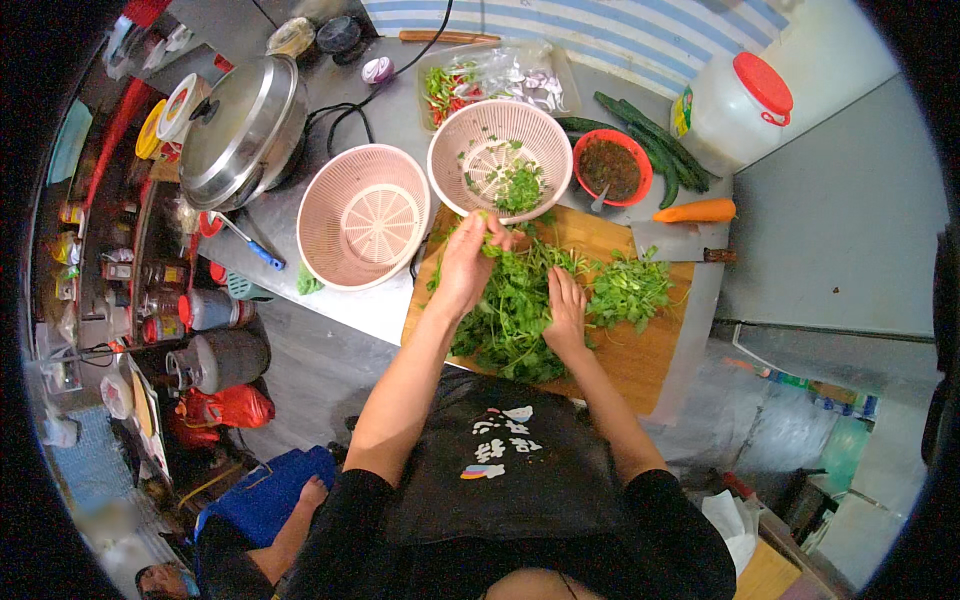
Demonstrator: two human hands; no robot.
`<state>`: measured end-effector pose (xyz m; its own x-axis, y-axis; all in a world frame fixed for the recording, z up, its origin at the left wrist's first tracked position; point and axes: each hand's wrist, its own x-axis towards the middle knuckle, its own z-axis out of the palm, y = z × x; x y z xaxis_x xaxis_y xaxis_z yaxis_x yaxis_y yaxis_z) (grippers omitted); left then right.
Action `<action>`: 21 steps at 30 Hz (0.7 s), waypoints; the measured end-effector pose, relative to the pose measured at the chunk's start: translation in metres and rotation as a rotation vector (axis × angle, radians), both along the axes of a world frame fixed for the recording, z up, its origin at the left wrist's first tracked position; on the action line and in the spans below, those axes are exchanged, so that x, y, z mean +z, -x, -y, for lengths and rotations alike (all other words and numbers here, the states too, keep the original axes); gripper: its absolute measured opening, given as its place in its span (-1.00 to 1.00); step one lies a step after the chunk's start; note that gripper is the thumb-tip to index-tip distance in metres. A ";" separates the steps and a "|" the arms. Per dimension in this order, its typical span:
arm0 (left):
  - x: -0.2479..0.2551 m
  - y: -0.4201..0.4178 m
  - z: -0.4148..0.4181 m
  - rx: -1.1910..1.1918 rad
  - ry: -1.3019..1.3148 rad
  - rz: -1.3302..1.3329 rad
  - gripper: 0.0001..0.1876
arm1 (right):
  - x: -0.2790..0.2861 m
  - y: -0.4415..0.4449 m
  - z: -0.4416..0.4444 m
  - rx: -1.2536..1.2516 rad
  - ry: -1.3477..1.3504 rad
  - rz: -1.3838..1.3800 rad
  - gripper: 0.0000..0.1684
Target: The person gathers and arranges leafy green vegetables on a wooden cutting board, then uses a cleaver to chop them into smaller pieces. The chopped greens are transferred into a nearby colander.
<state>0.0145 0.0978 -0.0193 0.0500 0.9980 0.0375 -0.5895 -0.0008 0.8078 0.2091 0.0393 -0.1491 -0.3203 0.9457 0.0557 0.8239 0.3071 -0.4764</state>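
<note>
My left hand [469, 262] is just in front of the near rim of a pink plastic colander [444, 169], pinching a small bit of green coriander. Chopped and loose coriander leaves [519, 189] lie in that colander. A heap of fresh coriander [510, 315] covers the middle of the wooden cutting board [652, 375]. My right hand [568, 311] touches the right side of the heap, its fingertips among the stems; whether they grip any is hidden. To its right sits a smaller coriander bunch [631, 289]. A cleaver [667, 241] lies at the board's upper right corner.
Left of the board stands a second pink colander [382, 217]. Beyond are a lidded steel pot [240, 135], a tray of cut peppers and onion [450, 94], a red bowl of sauce [611, 166], cucumbers [664, 146], a carrot [694, 211] and a large jar [727, 112]. Another person's arm [289, 532] shows lower left.
</note>
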 end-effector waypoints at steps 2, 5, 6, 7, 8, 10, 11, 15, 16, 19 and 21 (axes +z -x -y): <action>0.007 0.008 0.003 0.045 -0.005 0.054 -0.70 | -0.004 -0.003 0.000 0.014 0.002 0.021 0.03; 0.020 0.031 0.005 0.070 -0.019 0.148 -0.72 | 0.015 0.000 -0.003 -0.035 0.176 -0.034 0.04; 0.023 0.037 0.003 0.038 -0.044 0.300 -0.74 | 0.018 -0.001 -0.006 -0.026 0.182 -0.058 0.05; 0.029 0.042 0.001 0.050 -0.037 0.350 -0.76 | 0.020 -0.009 -0.003 -0.017 0.208 -0.062 0.06; 0.036 0.048 -0.004 0.060 -0.031 0.401 -0.79 | 0.019 -0.011 -0.007 0.028 0.253 -0.037 0.07; 0.033 0.052 -0.005 0.053 -0.042 0.512 -0.85 | 0.041 -0.011 -0.007 0.096 0.271 -0.056 0.06; 0.031 0.052 -0.003 0.047 -0.033 0.508 -0.85 | 0.055 -0.012 -0.010 0.134 0.272 -0.066 0.05; 0.029 0.047 0.002 0.000 0.004 0.523 -0.84 | 0.102 0.000 -0.024 0.255 0.317 -0.591 0.06; 0.029 0.044 0.003 -0.025 0.006 0.556 -0.84 | 0.110 0.009 -0.027 0.278 0.268 -0.617 0.09; 0.035 0.039 0.005 -0.047 0.075 0.575 -0.83 | 0.112 0.045 -0.036 0.275 0.331 -0.773 0.10; 0.039 0.041 0.003 -0.021 0.186 0.534 -0.82 | 0.102 0.063 -0.033 0.230 0.383 -0.833 -0.16</action>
